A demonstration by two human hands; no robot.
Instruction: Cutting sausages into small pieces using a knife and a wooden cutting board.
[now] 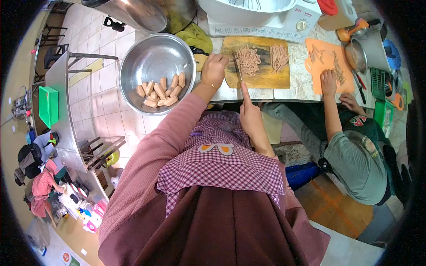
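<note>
My right hand (250, 116) grips a kitchen knife (238, 68), its index finger stretched along the handle. The blade stands on a worn wooden cutting board (259, 82), at the left edge of a pile of diced sausage (248, 61). Sausage strips (279, 58) lie together on the board's right side. With fingers curled, my left hand (214, 69) is at the board's left edge, just left of the blade; whether anything is under its fingertips is hidden. Left of that hand, a large steel bowl (156, 56) holds several whole sausages (161, 91).
A white stand mixer (263, 25) stands behind the board. To the right, a person's hand (328, 81) rests by an orange cutting mat (319, 71) with cut sausage. Another knife (361, 88) and a metal pan (356, 56) lie beyond. A green cloth (196, 38) sits behind the bowl.
</note>
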